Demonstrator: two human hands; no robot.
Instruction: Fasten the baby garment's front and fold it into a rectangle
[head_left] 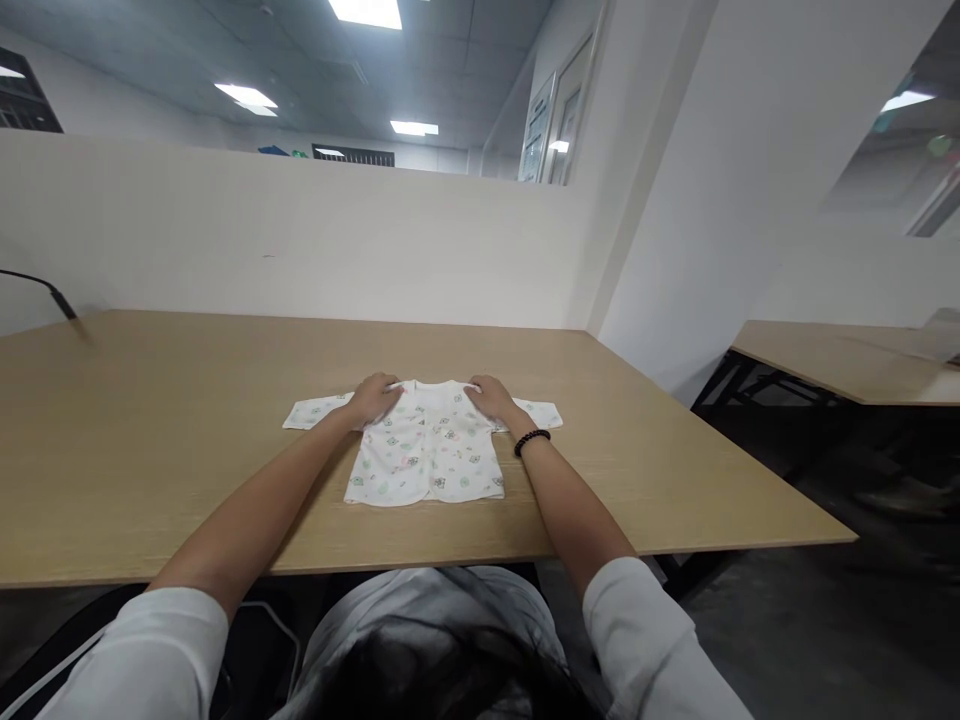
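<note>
A small white baby shirt (427, 450) with a print of little animals and green leaves lies spread on the wooden table (225, 450). Its neckline faces the far side, its hem the near edge, and both sleeves stretch outward. At the shirt's left shoulder, as I see it, my left hand (375, 400) is closed on the fabric, thumb toward the collar. My right hand (491, 397) holds the opposite shoulder the same way, below it a dark beaded bracelet (532, 441) on the wrist. Both hands cover the tops of the sleeves.
A white partition (337, 250) rises along the table's far edge, and a white wall (675, 230) stands to the right. A black cable (56, 295) hangs over the far left. Another table (847, 360) with dark legs stands at the right.
</note>
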